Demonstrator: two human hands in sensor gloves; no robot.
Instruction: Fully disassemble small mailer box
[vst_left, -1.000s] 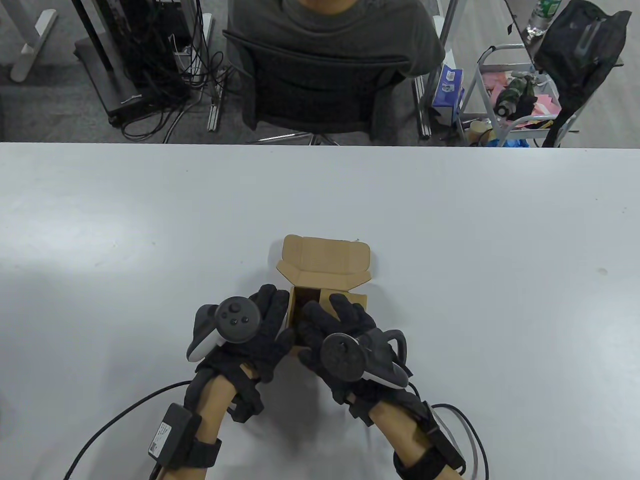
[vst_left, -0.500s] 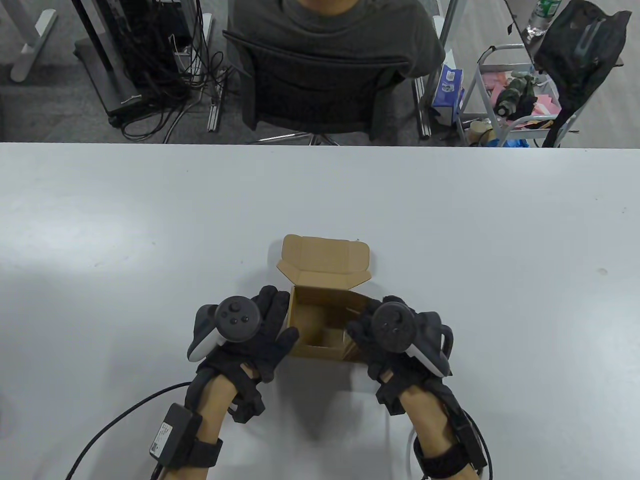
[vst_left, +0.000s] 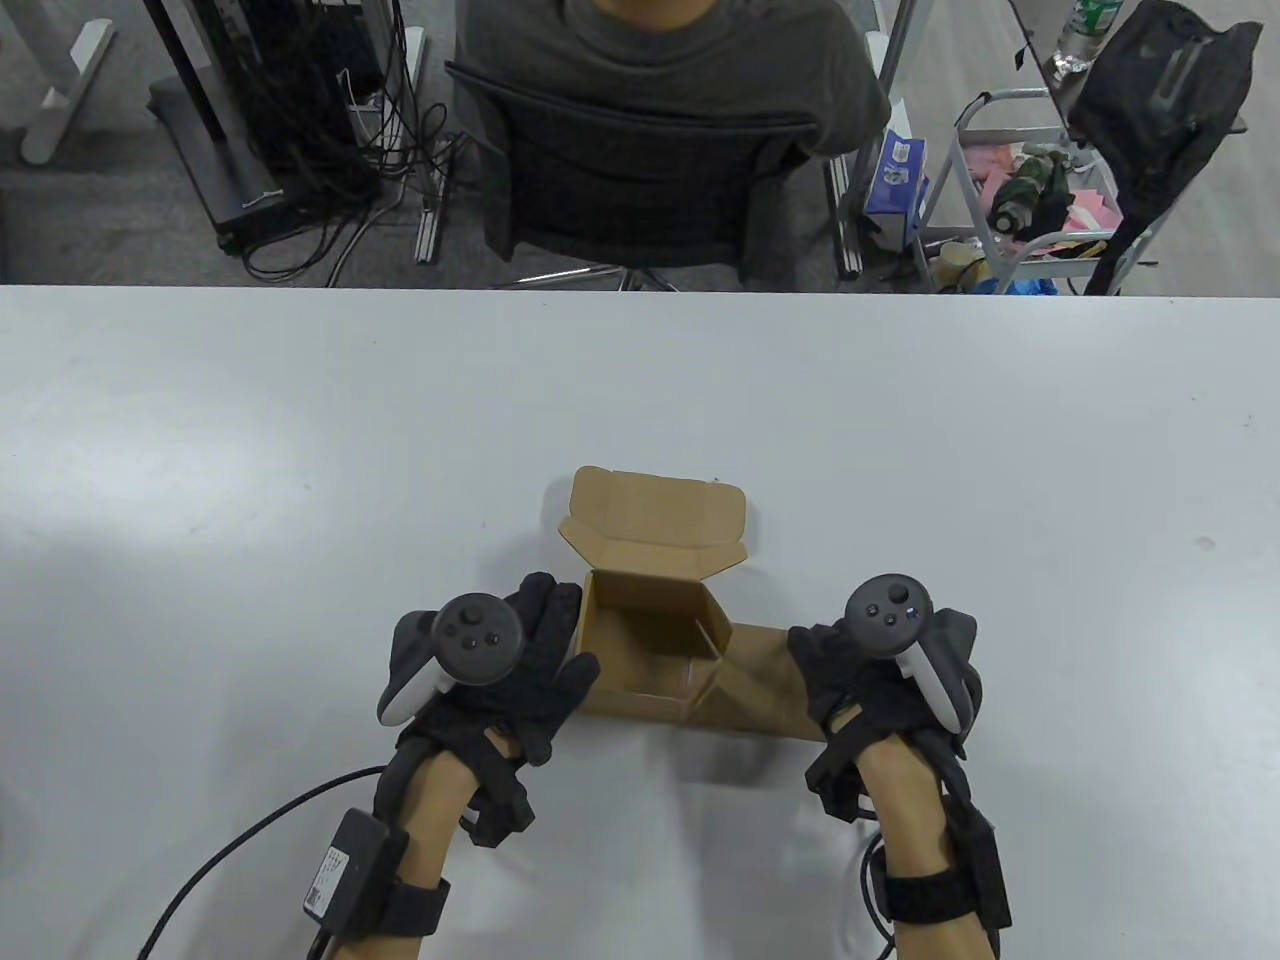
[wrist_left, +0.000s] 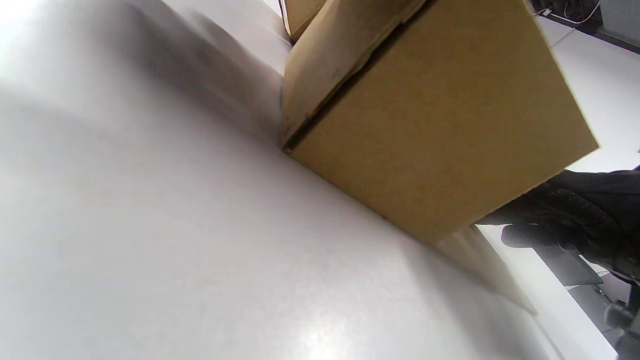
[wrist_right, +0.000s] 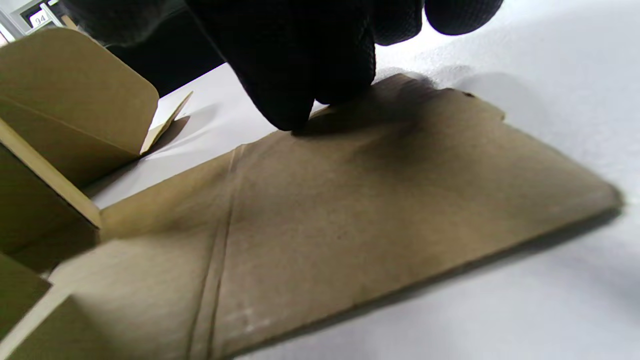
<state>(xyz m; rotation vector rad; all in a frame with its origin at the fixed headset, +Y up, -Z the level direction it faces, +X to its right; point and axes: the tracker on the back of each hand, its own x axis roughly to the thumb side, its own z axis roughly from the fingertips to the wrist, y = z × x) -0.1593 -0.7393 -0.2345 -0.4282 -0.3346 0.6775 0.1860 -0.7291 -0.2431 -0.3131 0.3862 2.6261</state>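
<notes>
The small brown mailer box (vst_left: 650, 645) stands on the white table (vst_left: 300, 450), its lid (vst_left: 655, 515) open and leaning back. Its right side panel (vst_left: 765, 685) lies folded out flat on the table. My left hand (vst_left: 570, 630) rests open against the box's left wall, thumb along the front wall. My right hand (vst_left: 815, 660) presses its fingertips (wrist_right: 310, 75) down on the far edge of the flat panel (wrist_right: 375, 210). The left wrist view shows the box's outer wall (wrist_left: 425, 125) close up and the right hand (wrist_left: 575, 215) behind it.
A person sits in a dark chair (vst_left: 640, 180) beyond the table's far edge. A cart (vst_left: 1030, 190) with clutter stands at the back right. Glove cables (vst_left: 250, 820) trail off the near edge.
My right hand came out of the box and moved right, drawing the right side panel out and down flat onto the table. My left hand stayed against the left wall.
</notes>
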